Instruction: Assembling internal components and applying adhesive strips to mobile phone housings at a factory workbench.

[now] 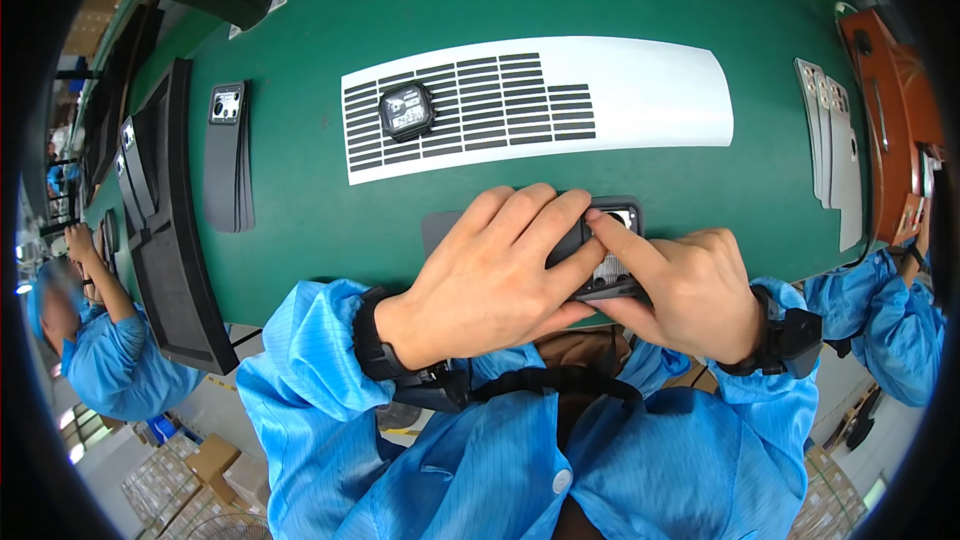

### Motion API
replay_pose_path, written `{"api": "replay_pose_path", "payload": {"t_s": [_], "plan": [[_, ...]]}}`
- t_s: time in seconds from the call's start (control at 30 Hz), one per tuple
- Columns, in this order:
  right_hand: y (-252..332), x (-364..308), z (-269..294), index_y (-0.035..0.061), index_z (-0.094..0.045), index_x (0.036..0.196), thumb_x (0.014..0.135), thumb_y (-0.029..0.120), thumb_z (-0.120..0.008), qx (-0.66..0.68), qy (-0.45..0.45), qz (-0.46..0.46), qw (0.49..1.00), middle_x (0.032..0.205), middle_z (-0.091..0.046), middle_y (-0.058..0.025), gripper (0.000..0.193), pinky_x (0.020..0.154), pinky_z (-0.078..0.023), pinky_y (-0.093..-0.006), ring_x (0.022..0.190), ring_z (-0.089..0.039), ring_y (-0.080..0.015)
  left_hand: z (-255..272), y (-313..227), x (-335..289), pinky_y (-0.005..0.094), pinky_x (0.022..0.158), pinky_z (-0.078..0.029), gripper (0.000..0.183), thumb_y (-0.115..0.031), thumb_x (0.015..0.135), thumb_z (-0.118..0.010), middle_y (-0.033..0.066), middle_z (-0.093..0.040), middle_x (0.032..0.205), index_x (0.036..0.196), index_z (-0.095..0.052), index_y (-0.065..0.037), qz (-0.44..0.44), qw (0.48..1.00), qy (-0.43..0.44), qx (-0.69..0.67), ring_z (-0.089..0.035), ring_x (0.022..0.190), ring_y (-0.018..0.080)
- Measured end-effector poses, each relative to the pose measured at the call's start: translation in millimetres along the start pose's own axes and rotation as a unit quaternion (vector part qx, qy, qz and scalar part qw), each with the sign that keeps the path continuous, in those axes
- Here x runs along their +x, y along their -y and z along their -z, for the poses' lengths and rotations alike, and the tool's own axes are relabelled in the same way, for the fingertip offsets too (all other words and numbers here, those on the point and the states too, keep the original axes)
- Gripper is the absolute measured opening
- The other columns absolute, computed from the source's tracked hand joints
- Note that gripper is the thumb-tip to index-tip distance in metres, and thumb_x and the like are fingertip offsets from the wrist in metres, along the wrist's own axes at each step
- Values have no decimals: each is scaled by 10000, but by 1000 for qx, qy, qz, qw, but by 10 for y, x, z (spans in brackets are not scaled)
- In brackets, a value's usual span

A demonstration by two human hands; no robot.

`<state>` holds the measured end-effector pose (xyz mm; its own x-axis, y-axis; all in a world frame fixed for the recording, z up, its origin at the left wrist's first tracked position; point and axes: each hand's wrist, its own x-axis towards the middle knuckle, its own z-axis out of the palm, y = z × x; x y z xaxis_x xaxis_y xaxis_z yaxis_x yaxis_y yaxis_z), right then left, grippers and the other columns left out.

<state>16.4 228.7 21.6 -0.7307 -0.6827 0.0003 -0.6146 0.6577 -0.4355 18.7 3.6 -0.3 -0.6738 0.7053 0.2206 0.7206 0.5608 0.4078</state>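
A: ok standing near the table, where's the part and what are those hands doing?

B: dark grey panel, right at the near side, below the white sheet. Left hand is draped over its middle, fingers on top and thumb by the near edge. Right hand has the right end, index finger bent over the top, thumb at the near edge. So 2 hands gripping 1 panel, though the fingers hide most of it.

A: flat on the table or lifted?

B: can't tell, the hands cover it. My worry would be the shiny insert at that right end. The right fingertip is close enough that a slip could smudge or scratch it.

A: and the edge?

B: yeah, the panel sits close to the table's near edge. If both grips loosened with it hanging over, it could drop.

A: what about that watch?

B: it's sitting on the sheet, right on the rows of black strips. A careless reach could shove it or drag the sheet crooked. If the strips are sticky (just guessing), they could also catch on a sleeve.

A: other panels?

B: left stack and right stack, both fanned out and overlapping. A bumped elbow could slide them and they'd rub.
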Motion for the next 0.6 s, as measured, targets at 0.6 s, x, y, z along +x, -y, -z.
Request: {"api": "replay_pose_path", "payload": {"t_s": [0.6], "plan": [[-550, -319, -46, -12, -712, 1037, 754, 87, -677, 235, -236, -110, 936, 606, -562, -37, 302, 488, -351, -256, 503, -487, -105, 372, 88, -155, 410, 866, -496, 576, -432, 758, -776, 188, -621, 1213, 1183, -671, -58, 22, 988, -147, 36, -610, 1052, 333]]}}
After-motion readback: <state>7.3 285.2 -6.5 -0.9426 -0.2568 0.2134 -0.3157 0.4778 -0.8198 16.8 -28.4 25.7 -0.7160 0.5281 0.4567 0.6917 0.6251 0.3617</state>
